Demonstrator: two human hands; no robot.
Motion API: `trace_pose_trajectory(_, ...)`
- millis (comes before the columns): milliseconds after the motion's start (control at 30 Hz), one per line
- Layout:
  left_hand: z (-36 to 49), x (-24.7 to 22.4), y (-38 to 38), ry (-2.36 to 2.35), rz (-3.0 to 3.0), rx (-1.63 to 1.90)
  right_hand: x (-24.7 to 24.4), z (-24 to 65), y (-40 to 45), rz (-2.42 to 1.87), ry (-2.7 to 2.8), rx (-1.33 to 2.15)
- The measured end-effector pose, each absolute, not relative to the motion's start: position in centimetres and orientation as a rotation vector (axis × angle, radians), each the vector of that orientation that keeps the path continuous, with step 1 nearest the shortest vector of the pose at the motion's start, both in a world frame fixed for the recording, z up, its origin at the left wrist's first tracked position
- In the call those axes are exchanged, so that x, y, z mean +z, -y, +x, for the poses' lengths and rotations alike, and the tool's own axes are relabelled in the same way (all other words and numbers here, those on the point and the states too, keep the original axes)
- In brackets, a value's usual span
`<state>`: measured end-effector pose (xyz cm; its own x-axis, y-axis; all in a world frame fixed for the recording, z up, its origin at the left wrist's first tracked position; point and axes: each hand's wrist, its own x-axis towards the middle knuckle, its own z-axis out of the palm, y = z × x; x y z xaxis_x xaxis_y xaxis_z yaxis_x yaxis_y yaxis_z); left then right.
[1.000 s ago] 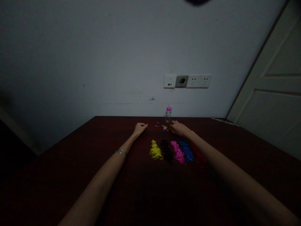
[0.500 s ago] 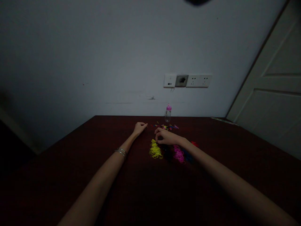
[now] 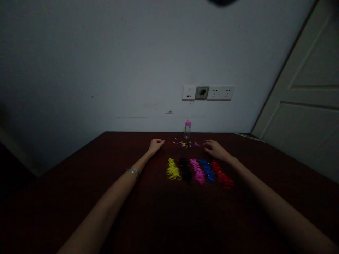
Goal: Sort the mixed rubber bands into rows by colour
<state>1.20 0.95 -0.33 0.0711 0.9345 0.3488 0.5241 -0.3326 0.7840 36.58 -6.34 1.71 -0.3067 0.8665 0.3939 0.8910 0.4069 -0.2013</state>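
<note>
My left hand (image 3: 155, 145) rests on the table just left of a small mixed-colour heap of rubber bands (image 3: 184, 144). Its fingers are pressed together; whatever they may hold is too small to make out. On the other side of the heap is my right hand (image 3: 216, 150), fingers loosely bent and apart, with nothing visible in them. Nearer to me lie separate piles in a row: yellow rubber bands (image 3: 173, 170), black rubber bands (image 3: 185, 170), pink rubber bands (image 3: 197, 171), blue rubber bands (image 3: 207, 170) and red rubber bands (image 3: 221, 175).
A clear bottle with a pink top (image 3: 187, 129) stands behind the mixed heap, close to the wall. The dark reddish table (image 3: 148, 215) reaches back to this wall, which carries a row of sockets (image 3: 208, 93). A white panelled door (image 3: 304, 106) is at the right.
My right hand has moved right, from above the yellow pile to beside the mixed heap, uncovering the black, blue and red piles. My left hand has stayed in nearly the same place.
</note>
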Motion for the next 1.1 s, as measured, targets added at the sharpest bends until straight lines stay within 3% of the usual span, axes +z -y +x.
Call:
trace_pose_trajectory(300,1.5,1.0,-2.5,-1.424,1.986,1.154,-2.3,42.2,7.5,-1.768,2.103,-0.108)
trace_pose_trajectory(667,3.5,3.7,-2.0,-1.597,2.617,0.384,-1.8,41.2,8.3,-1.762,2.083,-0.165)
trace_pose_trajectory(1100,4.6,4.0,-2.9,-1.605,2.858,0.067,-1.1,40.5,8.8,-1.776,2.083,-0.137)
